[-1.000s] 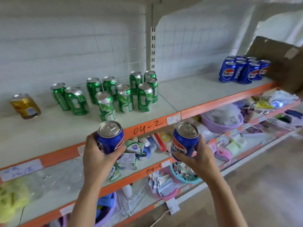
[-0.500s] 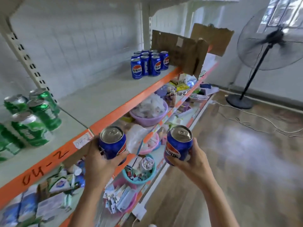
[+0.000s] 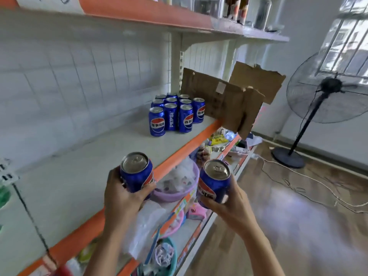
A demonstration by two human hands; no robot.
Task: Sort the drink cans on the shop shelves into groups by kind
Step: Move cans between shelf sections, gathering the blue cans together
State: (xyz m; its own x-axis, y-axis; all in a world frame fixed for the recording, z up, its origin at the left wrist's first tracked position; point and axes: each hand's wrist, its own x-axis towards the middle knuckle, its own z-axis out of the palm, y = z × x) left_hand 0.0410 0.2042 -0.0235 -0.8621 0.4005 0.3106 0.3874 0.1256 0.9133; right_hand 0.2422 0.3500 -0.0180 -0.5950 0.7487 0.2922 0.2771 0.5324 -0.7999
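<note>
Your left hand (image 3: 121, 198) grips one blue cola can (image 3: 136, 172) above the shelf's (image 3: 83, 176) orange front edge, your right hand (image 3: 229, 208) grips another can (image 3: 215, 181) just off that edge; the blue can group (image 3: 175, 114) stands near the shelf's far right end, beside cardboard (image 3: 223, 100).

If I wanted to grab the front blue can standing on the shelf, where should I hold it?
Probably round the middle of the front blue can, coming from the front left. It stands upright, its round side there is bare, and other cans crowd its right and back.
</note>
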